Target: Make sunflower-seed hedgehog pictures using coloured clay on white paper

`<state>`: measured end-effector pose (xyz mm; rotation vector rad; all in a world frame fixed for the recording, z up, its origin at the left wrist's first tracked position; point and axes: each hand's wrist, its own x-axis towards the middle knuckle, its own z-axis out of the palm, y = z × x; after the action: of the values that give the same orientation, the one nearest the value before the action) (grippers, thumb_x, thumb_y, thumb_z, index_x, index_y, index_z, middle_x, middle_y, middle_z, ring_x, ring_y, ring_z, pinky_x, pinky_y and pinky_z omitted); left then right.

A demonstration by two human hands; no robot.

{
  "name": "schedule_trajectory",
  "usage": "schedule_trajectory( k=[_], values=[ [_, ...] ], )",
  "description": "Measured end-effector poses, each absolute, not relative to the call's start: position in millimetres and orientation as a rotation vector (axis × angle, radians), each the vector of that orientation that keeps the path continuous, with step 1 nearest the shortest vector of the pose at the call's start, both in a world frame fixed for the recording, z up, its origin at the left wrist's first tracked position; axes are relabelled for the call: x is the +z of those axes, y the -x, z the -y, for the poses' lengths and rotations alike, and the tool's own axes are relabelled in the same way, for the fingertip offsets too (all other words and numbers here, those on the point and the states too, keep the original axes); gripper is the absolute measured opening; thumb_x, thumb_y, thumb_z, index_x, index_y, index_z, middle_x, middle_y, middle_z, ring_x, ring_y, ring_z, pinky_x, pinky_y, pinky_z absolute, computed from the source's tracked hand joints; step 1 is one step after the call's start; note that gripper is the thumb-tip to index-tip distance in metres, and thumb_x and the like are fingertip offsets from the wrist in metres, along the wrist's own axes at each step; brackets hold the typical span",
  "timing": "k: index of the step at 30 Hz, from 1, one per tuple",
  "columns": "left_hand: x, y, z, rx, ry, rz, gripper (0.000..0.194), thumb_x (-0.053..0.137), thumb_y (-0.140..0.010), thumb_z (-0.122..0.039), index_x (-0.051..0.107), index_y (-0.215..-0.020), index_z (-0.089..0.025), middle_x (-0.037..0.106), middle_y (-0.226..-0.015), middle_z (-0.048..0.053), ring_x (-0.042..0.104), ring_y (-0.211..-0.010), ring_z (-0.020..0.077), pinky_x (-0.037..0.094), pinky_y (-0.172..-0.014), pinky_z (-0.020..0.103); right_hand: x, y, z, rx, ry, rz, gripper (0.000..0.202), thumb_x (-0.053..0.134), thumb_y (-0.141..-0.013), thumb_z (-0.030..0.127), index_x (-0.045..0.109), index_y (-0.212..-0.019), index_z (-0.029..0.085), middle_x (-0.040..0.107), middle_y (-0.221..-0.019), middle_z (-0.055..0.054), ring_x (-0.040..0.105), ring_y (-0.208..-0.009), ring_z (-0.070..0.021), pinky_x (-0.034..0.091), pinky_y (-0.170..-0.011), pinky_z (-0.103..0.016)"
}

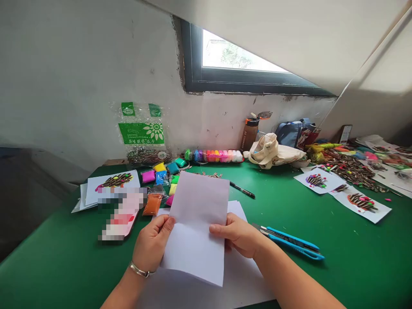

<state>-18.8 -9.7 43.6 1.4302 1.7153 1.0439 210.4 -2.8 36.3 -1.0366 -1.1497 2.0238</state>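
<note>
While the left hand and right hand, fingers closed, pinch its opposite edges, the white paper is held above other sheets; probably light, flexible and easily creased, it suits gentle side grips.

Occluded and cropped items
White paper hides part of the right hand; bottom edge crops both forearms; pixelation masks the pink object.
</note>
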Motion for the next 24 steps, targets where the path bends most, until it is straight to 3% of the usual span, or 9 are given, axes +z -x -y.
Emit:
schedule_trajectory(
  k=[7, 17, 21, 24],
  values=[
    [45.3, 19.1, 10.0, 1.041, -1.462, -1.771, 0.047, 0.051, -0.072, -0.064, 0.066, -0.072, -0.020, 0.058, -0.056, -0.002, 0.049, -0.052, 0.0151, 0.033, -0.047, 0.023, 32.3, -219.5, -2.3, 1.927, 1.109, 1.286, 0.039, 0.067, -0.069, 0.050, 0.066, -0.075, 0.012, 0.060, -0.057, -0.002, 0.049, -0.044, -0.0087, 0.032, -0.039, -0.020],
    [46.8, 31.4, 6.3, 1.081, -1.466, -1.837, 0.043, 0.051, -0.075, -0.062, 0.063, -0.073, -0.020, 0.060, -0.060, -0.002, 0.051, -0.057, 0.0155, 0.034, -0.049, 0.023, 25.1, -199.7, 7.1, 2.079, 1.100, 1.272, 0.043, 0.069, -0.065, 0.055, 0.061, -0.065, 0.012, 0.053, -0.047, 0.002, 0.049, -0.038, -0.0081, 0.030, -0.036, -0.019],
    [47.6, 28.6, 7.6, 1.093, -1.500, -1.848, 0.044, 0.049, -0.077, -0.062, 0.064, -0.075, -0.021, 0.060, -0.061, -0.003, 0.051, -0.058, 0.0155, 0.034, -0.050, 0.023, 30.4, -209.5, 4.4, 2.060, 1.057, 1.271, 0.040, 0.074, -0.062, 0.049, 0.059, -0.059, 0.012, 0.045, -0.044, 0.006, 0.038, -0.037, -0.0036, 0.024, -0.035, -0.017],
    [49.6, 28.9, 7.6, 1.082, -1.487, -1.870, 0.044, 0.049, -0.076, -0.062, 0.064, -0.076, -0.021, 0.060, -0.060, -0.003, 0.052, -0.057, 0.0156, 0.036, -0.050, 0.023, 34.4, -209.9, 6.6, 2.142, 0.960, 1.299, 0.033, 0.077, -0.061, 0.039, 0.062, -0.064, 0.010, 0.052, -0.051, 0.003, 0.042, -0.042, -0.0040, 0.028, -0.039, -0.016]
  ],
)
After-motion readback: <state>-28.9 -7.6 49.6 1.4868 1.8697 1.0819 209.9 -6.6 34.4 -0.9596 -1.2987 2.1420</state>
